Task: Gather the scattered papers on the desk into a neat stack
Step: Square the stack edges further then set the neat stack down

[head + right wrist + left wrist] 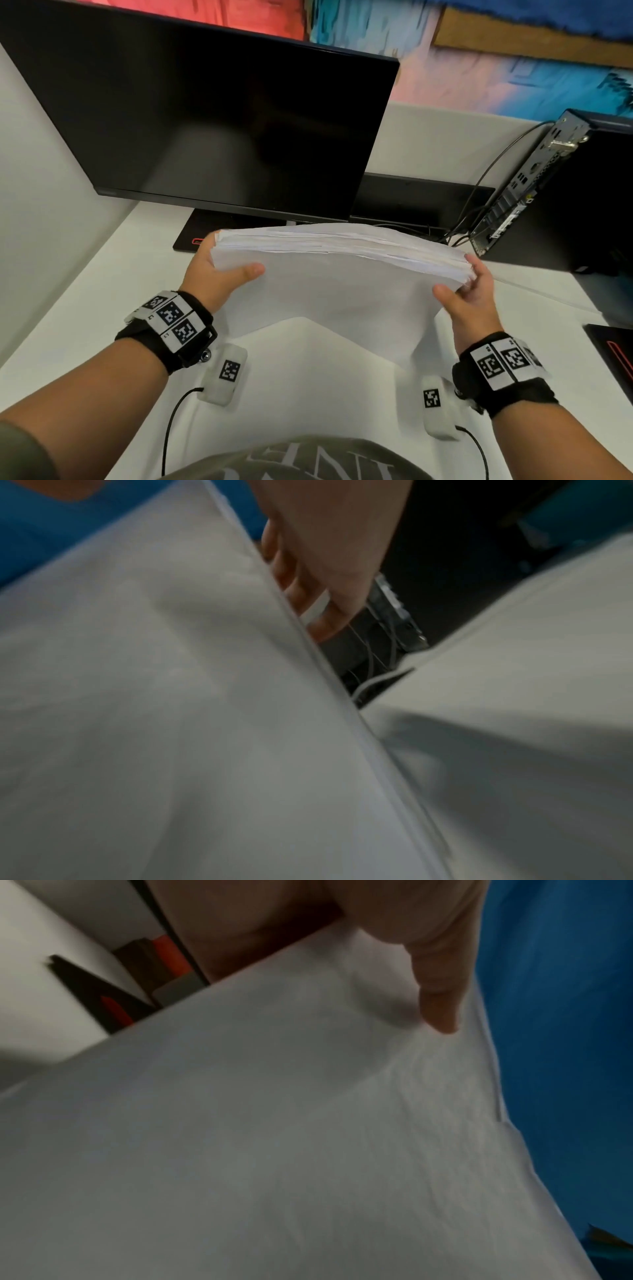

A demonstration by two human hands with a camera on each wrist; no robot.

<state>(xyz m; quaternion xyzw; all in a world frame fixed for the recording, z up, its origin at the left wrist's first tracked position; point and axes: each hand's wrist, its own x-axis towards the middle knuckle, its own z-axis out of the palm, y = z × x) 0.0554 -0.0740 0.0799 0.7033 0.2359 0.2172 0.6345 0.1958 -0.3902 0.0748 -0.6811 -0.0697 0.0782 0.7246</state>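
A thick stack of white papers (335, 274) stands nearly upright on its lower edge above the white desk (301, 370), its top edge slightly uneven. My left hand (219, 270) grips the stack's left side, thumb on the near face. My right hand (469, 294) grips the right side, thumb on the near face and fingers behind. In the left wrist view the paper face (274, 1137) fills the frame under my thumb (435, 988). In the right wrist view the stack (171, 710) shows edge-on, with my fingers (318, 607) behind it.
A black monitor (212, 123) stands close behind the stack on a black base (205, 233). A small desktop computer (555, 192) with cables stands at the right. A dark pad (613, 353) lies at the right edge. A white partition rises at the left.
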